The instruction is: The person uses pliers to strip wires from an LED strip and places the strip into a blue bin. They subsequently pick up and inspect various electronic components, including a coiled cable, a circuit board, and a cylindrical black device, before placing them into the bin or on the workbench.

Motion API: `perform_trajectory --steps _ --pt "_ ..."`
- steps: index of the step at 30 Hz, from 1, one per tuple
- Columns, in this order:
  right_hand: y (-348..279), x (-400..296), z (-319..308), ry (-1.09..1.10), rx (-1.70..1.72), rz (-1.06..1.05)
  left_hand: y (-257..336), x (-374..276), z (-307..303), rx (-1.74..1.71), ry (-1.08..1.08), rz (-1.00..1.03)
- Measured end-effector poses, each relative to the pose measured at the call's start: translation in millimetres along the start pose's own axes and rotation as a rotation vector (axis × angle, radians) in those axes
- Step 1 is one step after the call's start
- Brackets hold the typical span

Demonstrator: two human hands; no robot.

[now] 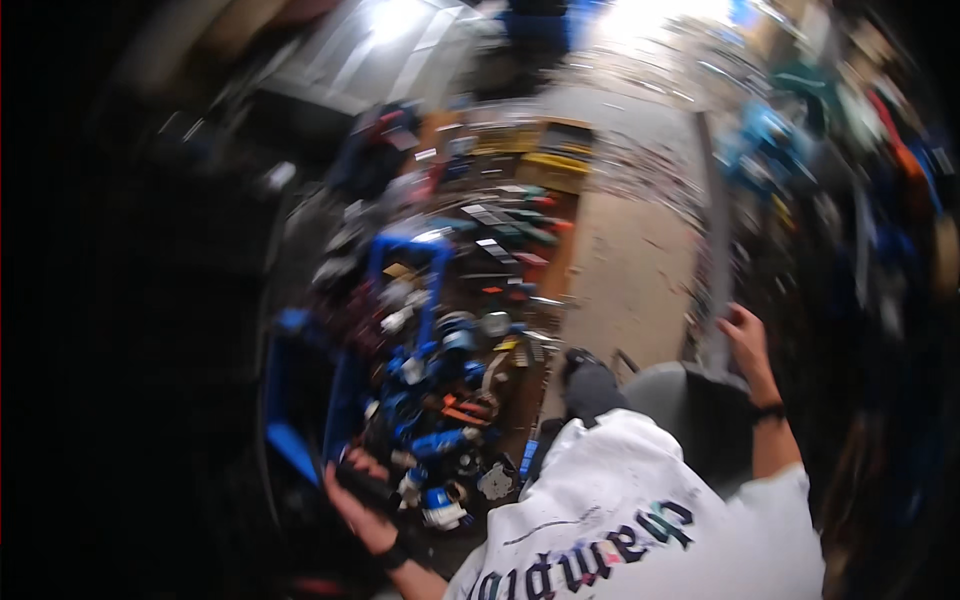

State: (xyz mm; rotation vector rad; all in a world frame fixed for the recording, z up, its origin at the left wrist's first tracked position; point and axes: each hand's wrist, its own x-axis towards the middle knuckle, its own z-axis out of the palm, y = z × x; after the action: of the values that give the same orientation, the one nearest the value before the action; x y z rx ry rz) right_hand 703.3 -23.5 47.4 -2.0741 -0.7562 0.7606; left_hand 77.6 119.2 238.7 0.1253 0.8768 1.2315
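The picture is blurred by motion. My left hand (356, 484), at the lower left, is at a dark object, perhaps a handle, below a blue frame (337, 397); whether it grips this cannot be told. On the right, my right hand (741, 334) touches or is very near the upright edge of a long grey board or rail (716, 262). Between the hands lies a crowded heap of blue and white parts or tools (435, 442), with an orange tool (465, 409) among them. A second blue frame (442, 285) stands above the heap.
A brown floor strip (626, 277) runs ahead, with scattered debris. Yellow and black cases (559, 154) stand along its left side, near several green-handled tools (525, 225). Beside my legs is a grey rounded object (660, 405). Blurred clutter lines the right side.
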Motion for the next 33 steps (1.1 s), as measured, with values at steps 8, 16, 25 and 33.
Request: perform_trajectory --steps 8,16,25,33 --pt "-182.0 115.8 40.8 -0.271 -0.255 -0.633 -24.7 -59.1 -30.7 -0.278 0.198 0.242" --pt "-294.5 222.1 205.3 -0.879 -0.372 -0.912 -109.2 -163.4 -85.5 -0.507 0.544 0.592" --pt "-383.5 19.6 410.5 -1.322 -0.465 -1.081 -239.8 -268.4 -134.0 -0.806 0.833 0.947" --pt "-374.6 -141.3 490.3 -1.545 -0.497 -1.108 -293.8 -301.0 -176.7 -1.074 0.872 1.043"
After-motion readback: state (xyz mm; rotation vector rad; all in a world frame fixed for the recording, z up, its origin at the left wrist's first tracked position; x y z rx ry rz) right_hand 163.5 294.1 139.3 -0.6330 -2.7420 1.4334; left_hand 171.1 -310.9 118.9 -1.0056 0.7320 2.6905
